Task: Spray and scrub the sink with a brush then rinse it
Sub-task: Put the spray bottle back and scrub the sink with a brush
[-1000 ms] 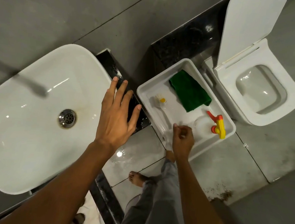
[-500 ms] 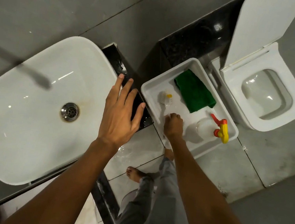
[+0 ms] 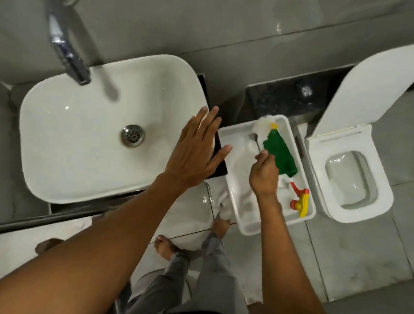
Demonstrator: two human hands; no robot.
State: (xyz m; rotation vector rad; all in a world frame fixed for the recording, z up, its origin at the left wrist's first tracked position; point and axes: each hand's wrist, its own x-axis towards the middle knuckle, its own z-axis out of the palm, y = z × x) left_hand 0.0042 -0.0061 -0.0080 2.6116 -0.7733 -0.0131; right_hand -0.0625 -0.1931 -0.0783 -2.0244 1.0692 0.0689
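Note:
The white sink (image 3: 76,150) with its metal drain (image 3: 132,135) sits at the left under a chrome faucet (image 3: 65,44). My left hand (image 3: 196,153) hovers open, fingers spread, over the sink's right rim. My right hand (image 3: 264,173) is closed on the handle of a white brush (image 3: 264,123), whose blurred head with a yellow spot is raised over the far end of a white tray (image 3: 244,229). In the tray lie a green cloth (image 3: 280,153) and a clear spray bottle with a red and yellow trigger (image 3: 300,201), just right of my right hand.
A white toilet (image 3: 382,197) with its lid (image 3: 372,88) raised stands right of the tray. A black stone ledge (image 3: 288,99) runs behind the tray. My bare feet (image 3: 165,247) stand on the pale tiled floor below.
My right hand has closed on the brush handle and lifted the brush off the tray floor, its head swinging toward the far end. The view turned; my left hand stays by the sink rim.

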